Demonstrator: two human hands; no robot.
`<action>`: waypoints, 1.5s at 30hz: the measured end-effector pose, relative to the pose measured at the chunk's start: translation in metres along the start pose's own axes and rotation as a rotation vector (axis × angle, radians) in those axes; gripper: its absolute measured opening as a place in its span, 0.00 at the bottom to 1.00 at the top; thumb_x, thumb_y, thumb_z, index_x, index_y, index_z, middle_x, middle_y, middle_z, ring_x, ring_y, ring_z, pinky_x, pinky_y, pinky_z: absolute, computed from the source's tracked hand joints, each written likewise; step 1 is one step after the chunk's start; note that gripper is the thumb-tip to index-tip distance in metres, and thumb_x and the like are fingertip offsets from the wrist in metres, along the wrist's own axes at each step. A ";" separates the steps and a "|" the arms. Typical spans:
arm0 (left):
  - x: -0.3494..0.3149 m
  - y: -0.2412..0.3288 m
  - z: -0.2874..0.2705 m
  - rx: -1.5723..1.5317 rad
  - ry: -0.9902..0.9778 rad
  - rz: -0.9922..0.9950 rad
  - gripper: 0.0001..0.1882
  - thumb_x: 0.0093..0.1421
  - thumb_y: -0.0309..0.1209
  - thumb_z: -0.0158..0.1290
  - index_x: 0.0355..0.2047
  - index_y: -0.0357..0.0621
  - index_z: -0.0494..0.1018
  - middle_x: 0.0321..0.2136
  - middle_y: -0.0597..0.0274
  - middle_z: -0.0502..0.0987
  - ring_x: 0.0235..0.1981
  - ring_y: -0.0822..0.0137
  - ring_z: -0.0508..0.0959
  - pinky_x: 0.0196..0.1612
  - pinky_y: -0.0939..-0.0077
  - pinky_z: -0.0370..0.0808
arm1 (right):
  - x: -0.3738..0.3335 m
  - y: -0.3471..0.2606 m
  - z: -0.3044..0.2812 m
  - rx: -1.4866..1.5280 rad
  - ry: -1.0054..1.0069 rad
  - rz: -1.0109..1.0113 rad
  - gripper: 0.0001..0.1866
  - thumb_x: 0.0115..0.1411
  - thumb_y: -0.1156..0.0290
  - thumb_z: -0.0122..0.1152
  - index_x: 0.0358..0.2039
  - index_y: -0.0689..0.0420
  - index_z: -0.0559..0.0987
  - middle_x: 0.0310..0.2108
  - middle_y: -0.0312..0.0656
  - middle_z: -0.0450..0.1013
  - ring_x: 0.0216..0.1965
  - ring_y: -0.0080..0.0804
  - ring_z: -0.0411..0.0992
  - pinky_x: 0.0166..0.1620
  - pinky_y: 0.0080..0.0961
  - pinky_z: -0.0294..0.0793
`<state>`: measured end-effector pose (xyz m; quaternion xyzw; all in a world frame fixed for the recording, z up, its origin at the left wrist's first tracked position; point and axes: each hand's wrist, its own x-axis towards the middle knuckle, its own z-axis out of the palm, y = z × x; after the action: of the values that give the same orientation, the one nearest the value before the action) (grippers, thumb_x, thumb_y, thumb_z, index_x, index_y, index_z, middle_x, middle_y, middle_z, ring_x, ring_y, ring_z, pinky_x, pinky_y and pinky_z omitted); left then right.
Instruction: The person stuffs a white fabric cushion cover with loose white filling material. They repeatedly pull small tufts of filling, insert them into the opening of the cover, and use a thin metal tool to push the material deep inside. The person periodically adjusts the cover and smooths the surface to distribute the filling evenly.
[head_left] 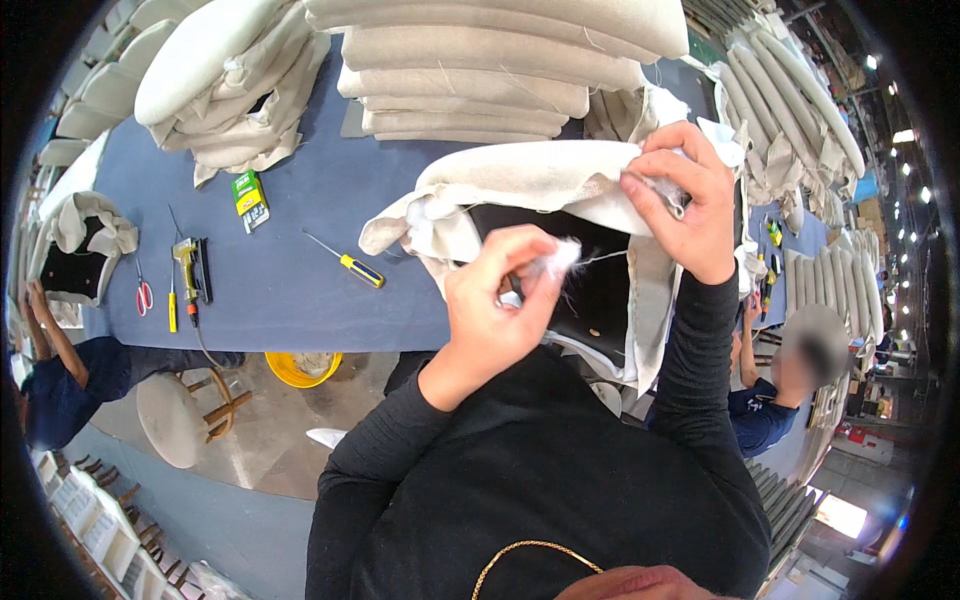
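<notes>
Blue-grey and broad, a counter [300, 310] lies beneath the work. Two black-sleeved arms [700, 350] rise from the lower edge, elbows bent: the right hand [685, 205] reaches farther, fingers and thumb clamped on a cream cloth edge [605, 195], while the left hand [505, 285] curls nearer the body. Below both hands, at the counter's near edge, sits a cream padded cushion [530, 165], its cloth flaps [655, 310] loose and wrinkled around a dark panel [580, 315]. White wadding [435, 225] bulges at the left corner. One wispy white tuft [565, 256] is pinched in the left hand's grip.
</notes>
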<state>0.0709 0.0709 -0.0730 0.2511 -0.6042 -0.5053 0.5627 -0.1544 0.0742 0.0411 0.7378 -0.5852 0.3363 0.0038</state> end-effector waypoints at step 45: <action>0.039 0.010 -0.002 0.354 -0.050 0.023 0.05 0.62 0.27 0.66 0.34 0.37 0.84 0.23 0.57 0.83 0.21 0.67 0.79 0.27 0.75 0.73 | -0.002 0.003 0.028 0.646 0.012 -0.014 0.05 0.57 0.76 0.69 0.33 0.63 0.85 0.47 0.45 0.74 0.54 0.43 0.77 0.60 0.39 0.72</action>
<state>0.0657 0.0398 -0.0479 0.3269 -0.7002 -0.3906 0.5003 -0.1435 0.0635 0.0176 0.7029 -0.4432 0.5088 -0.2248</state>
